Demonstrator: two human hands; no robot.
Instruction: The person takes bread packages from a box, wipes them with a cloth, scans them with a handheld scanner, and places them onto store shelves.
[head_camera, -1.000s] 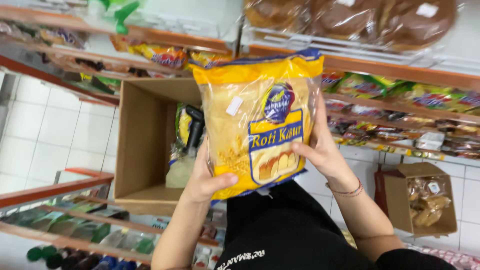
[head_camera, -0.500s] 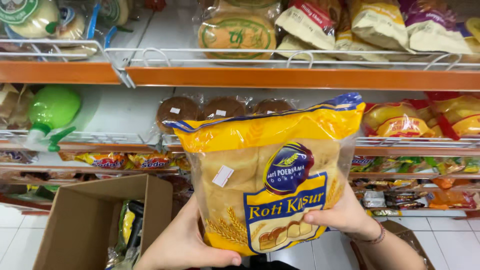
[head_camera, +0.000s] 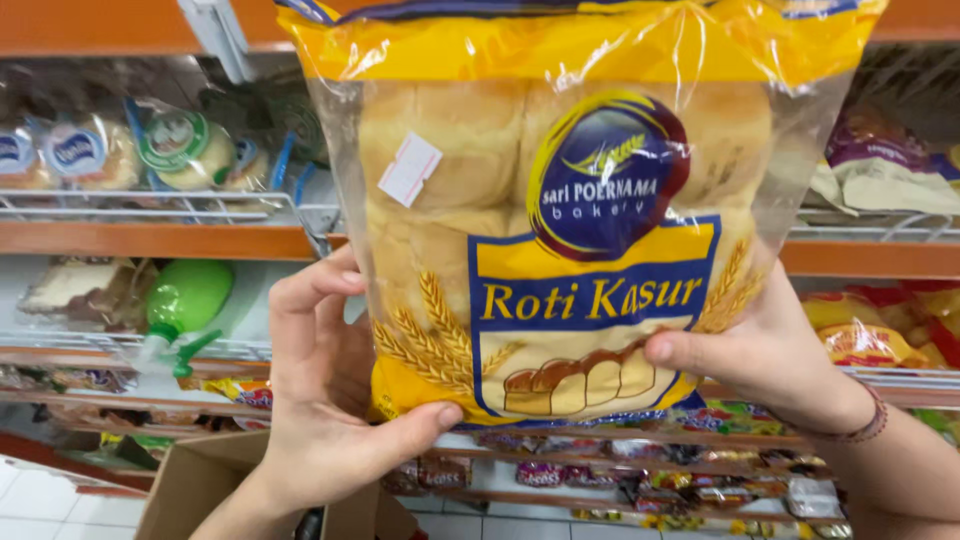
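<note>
The bread bag (head_camera: 560, 220) stood upright between both hands, its long axis vertical. The left hand (head_camera: 330, 400) and right hand (head_camera: 760, 350) each grasped a lower corner before the shelf (head_camera: 150, 240).

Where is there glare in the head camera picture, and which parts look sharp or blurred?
In the head view, bright streaks of glare run along the crinkled yellow top of the bread bag; the bag, the left hand and the right hand are sharp, while the shelves behind look softer and the lighting is even.
</note>
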